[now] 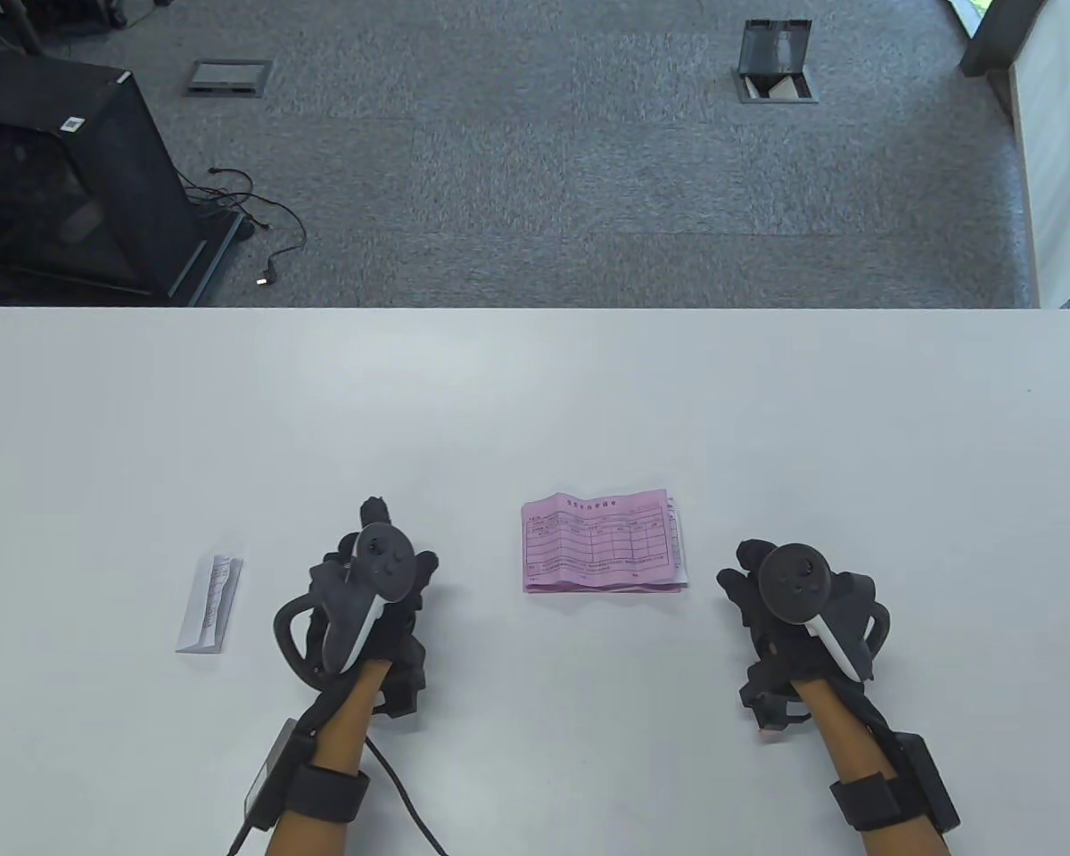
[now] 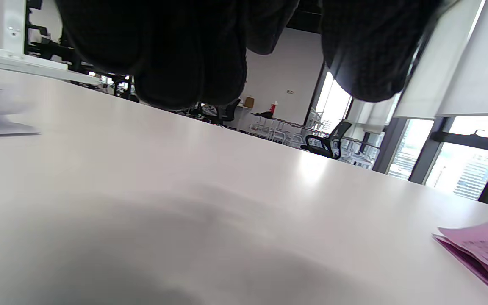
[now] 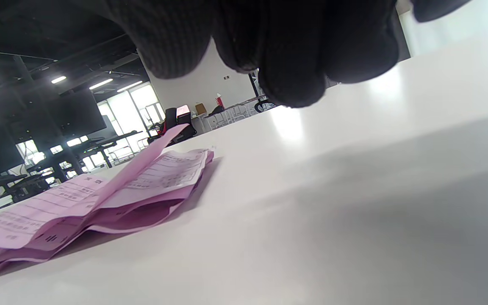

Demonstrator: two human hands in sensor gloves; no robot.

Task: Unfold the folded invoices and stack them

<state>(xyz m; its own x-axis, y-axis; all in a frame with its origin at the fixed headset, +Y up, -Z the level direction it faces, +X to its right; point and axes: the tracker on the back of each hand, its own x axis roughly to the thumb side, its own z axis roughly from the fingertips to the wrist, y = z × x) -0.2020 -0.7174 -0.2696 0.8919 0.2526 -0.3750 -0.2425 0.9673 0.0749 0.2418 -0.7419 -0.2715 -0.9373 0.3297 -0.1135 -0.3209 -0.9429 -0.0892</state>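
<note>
Two gloved hands rest low on the white table (image 1: 535, 392), neither holding any paper. On the left hand (image 1: 376, 596) and the right hand (image 1: 798, 615) alike the fingers look loosely curled under the trackers, though I cannot tell exactly how far they are closed. Between the hands, touching neither, lies the pink stack of unfolded invoices (image 1: 603, 554), printed side up, its long axis running left to right across the table; creases keep the top sheet (image 3: 100, 190) slightly lifted in the right wrist view. Well apart on the far left lies a white folded invoice (image 1: 209, 604), a narrow strip whose long axis points away from the person, slightly tilted.
</note>
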